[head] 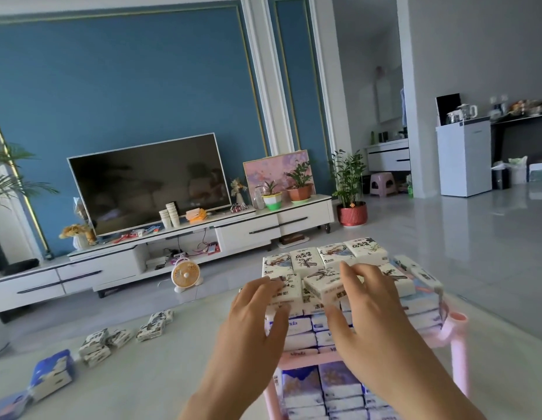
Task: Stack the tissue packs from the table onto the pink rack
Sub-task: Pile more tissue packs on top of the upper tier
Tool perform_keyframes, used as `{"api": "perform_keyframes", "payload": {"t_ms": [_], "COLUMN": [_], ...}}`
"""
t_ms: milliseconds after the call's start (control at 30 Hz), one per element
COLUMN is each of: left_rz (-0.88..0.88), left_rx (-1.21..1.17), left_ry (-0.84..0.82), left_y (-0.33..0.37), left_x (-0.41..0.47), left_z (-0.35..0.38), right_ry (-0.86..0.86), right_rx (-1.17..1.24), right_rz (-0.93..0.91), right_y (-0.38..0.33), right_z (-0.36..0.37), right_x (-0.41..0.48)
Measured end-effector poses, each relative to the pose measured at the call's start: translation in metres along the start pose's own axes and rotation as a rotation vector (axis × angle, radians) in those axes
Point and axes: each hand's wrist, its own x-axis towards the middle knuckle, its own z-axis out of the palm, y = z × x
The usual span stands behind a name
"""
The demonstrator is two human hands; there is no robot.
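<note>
Both my hands are on the top layer (333, 253) of the rack (459, 359), side by side, not touching. Left hand (257, 310): fingers lie fairly straight on a front pack (289, 291), pressing it down, thumb at the front. Right hand (366, 310): fingers over the top of a tilted pack (322, 287), thumb at its front face, so I read it as gripping that one. It sits skewed, not yet level with its neighbours.

Progress, my guess: well past half. Lower packs (324, 386) fill the bottom shelf, the upper shelf holds several layers, and a back row of four is in place on top. The front row is only partly laid. A few edge packs (415, 272) stand along the right side.

Left to do: seat the tilted pack, then fetch the loose packs (96, 344) on the table (160, 383) at my left. They lie in about three small clusters, exact count unclear. There is also a blue bundle (51, 374) at the near left edge; can't tell if it is one pack or several.

Around: TV (148, 183) on a long white cabinet (248, 234), small fan (186, 275) on the floor, potted plant (351, 183), pink stool (381, 183) far back. None of it is in the path. The real obstacle is room: the top is crowded and the stack is high, so more packs may slide off.
</note>
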Motion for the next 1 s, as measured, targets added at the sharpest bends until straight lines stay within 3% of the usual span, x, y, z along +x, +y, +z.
{"api": "perform_keyframes", "payload": {"t_ms": [433,533,733,1000], "left_rz": [-0.06,-0.18,-0.593,-0.718], "left_rx": [-0.035,-0.132,-0.653,-0.728], "left_ry": [0.014,0.018,-0.055,-0.123], "left_y": [-0.001,-0.002,-0.008,-0.006], "left_x": [0.002,0.012,0.043,0.051], "left_z": [-0.002,-0.004,0.008,0.018], "right_ry": [0.085,0.067,0.059,0.084], "right_rx": [0.091,0.117,0.125,0.146], "right_rz": [-0.048,-0.059,-0.071,-0.075], "right_y": [0.008,0.007,0.007,0.011], "right_z": [0.022,0.021,0.02,0.023], "right_x": [0.005,0.007,0.01,0.013]}}
